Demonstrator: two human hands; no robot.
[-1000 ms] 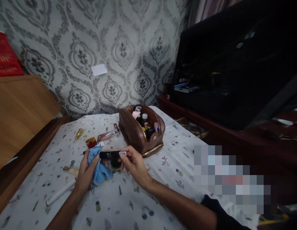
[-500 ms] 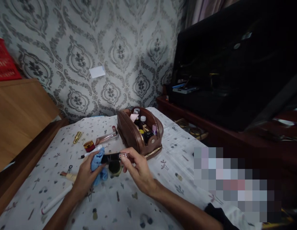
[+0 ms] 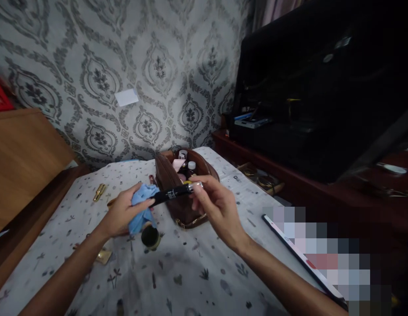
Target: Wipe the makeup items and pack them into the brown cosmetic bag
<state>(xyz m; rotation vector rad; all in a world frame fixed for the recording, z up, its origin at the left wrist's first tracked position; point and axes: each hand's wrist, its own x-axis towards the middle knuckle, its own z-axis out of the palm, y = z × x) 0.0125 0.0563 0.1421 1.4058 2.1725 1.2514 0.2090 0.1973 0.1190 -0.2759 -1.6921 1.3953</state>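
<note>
A slim black cosmetic tube [image 3: 171, 194] with a silvery end is held up between my two hands, in front of the brown makeup bag [image 3: 177, 208]. My left hand [image 3: 120, 213] is closed on a crumpled blue cloth [image 3: 141, 219], which wraps the tube's left end. With thumb and fingers, my right hand [image 3: 222, 208] pinches the silvery end. The bag gapes open, and bottles such as a white-capped one [image 3: 191, 166] show inside. Below the cloth stands a small dark green jar [image 3: 150, 237].
A gold lipstick case [image 3: 99, 192] lies at left on the patterned white sheet [image 3: 177, 263]. A beige tube [image 3: 103, 256] is partly behind my left forearm. At right are a tablet-like device [image 3: 299, 254], largely pixelated, and a dark cabinet [image 3: 220, 140]. A wooden panel [image 3: 29, 153] borders the left.
Both hands have lifted the black tube up and to the right, now overlapping the bag. The tube tilts upward at its right end. The view has shifted slightly to the right.
</note>
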